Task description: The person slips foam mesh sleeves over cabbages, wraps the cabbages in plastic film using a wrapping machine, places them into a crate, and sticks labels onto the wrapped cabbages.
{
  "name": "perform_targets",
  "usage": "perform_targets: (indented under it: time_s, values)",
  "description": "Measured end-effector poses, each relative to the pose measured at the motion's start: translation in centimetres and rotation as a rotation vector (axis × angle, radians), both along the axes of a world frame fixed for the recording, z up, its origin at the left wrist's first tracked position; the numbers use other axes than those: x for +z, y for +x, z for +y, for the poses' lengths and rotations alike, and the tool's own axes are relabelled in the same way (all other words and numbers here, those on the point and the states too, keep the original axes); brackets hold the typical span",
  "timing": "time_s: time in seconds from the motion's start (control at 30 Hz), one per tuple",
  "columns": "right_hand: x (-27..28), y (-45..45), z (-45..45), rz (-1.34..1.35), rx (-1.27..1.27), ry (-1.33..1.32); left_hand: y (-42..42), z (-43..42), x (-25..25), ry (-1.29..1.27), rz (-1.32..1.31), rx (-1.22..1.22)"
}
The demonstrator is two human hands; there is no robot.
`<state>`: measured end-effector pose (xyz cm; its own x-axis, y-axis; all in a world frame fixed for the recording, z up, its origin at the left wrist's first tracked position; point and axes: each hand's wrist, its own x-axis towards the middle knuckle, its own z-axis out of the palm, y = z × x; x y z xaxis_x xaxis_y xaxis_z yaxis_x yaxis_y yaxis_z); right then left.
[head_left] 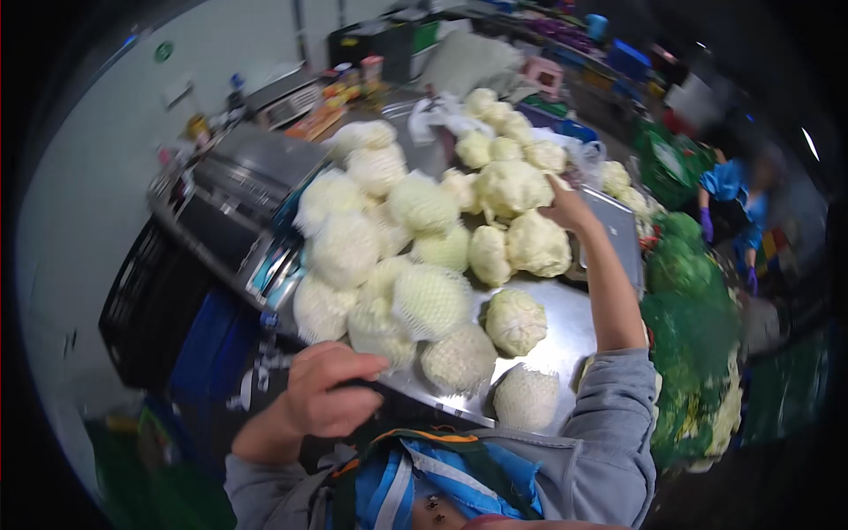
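My right hand [568, 208] reaches out over the far right of the metal table [572, 305]. Its fingers and thumb grip the right side of a bare, pale cabbage head [511, 187]; some fingertips are hidden. Below that lies another bare cabbage head [538, 243]. Close to my body, my left hand [331, 389] hangs at the table's near edge, fingers loosely curled, a gap between thumb and index finger, nothing visible in it. Just beyond it are several cabbage heads in white foam nets, such as a netted head [433, 302]. One bare head [517, 322] sits near the front.
A steel machine or box [234, 190] and a scale [287, 106] stand on the left. Black crates [146, 309] and a blue crate [212, 340] are below. Green net sacks [685, 327] pile up on the right. A co-worker in blue [738, 203] with purple gloves is beyond them.
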<state>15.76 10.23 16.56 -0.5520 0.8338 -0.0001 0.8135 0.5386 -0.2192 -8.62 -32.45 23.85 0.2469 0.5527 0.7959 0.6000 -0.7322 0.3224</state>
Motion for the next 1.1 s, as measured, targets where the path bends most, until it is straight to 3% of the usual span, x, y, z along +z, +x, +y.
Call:
perform_targets:
  time_s: [0.07,0.1,0.17,0.2,0.27,0.37,0.4,0.57,0.6,0.67,0.7,0.73,0.8,0.9,0.93,0.97,1.1]
  values:
    - [-1.7,-1.8,1.0,0.02,-0.007,0.045,1.4,-1.8,3.6,0.243,0.054,0.103]
    - [-1.9,-3.0,0.6,0.003,-0.022,0.006,1.4,-2.6,4.5,0.309,0.081,0.042]
    - [0.7,-6.4,-4.2,0.028,0.053,-0.148,1.1,-5.3,7.4,0.29,0.202,0.14]
    - [1.2,-7.9,-6.4,0.006,0.091,-0.158,0.4,-5.8,8.7,0.427,0.302,0.103]
    - [2.0,-10.3,-10.8,0.095,0.284,-0.206,-0.1,-8.3,8.6,0.55,0.402,0.089]
    - [3.7,-13.4,-18.5,0.05,0.533,-0.155,-1.4,-12.6,7.5,0.537,0.354,0.371]
    - [4.1,-14.5,-21.2,0.063,0.574,-0.188,-3.0,-13.2,7.8,0.727,0.397,0.277]
    - [3.9,-20.4,-32.3,0.135,0.694,-0.313,-6.1,-26.6,7.5,0.446,0.166,0.491]
    - [3.0,-21.5,-33.6,0.136,0.674,-0.347,-7.9,-28.3,7.3,0.46,0.168,0.496]
    - [-0.1,-23.5,-34.4,0.188,0.59,-0.42,-12.1,-31.1,6.4,0.827,0.535,0.385]
    - [-2.3,-24.1,-34.5,0.223,0.525,-0.457,-12.6,-31.9,5.6,0.838,0.532,0.382]
    - [-4.8,-24.5,-34.6,0.253,0.462,-0.401,-12.6,-32.6,4.5,0.97,0.348,0.576]
    - [-10.2,-24.5,-35.6,0.337,0.322,-0.389,-15.5,-34.5,5.1,1.201,0.261,0.631]
    - [-17.3,-24.5,-38.5,0.571,0.111,-0.516,-18.5,-36.1,4.6,1.369,0.188,0.439]
    - [-18.9,-24.4,-39.0,0.613,0.019,-0.479,-19.1,-36.7,3.7,1.28,0.152,0.58]
    - [-19.1,-24.5,-39.4,0.555,-0.043,-0.35,-19.4,-37.0,1.7,1.286,0.149,0.563]
    - [-17.9,-27.7,-38.4,0.798,-0.096,-0.021,-21.5,-32.4,-3.5,0.768,-0.266,0.573]
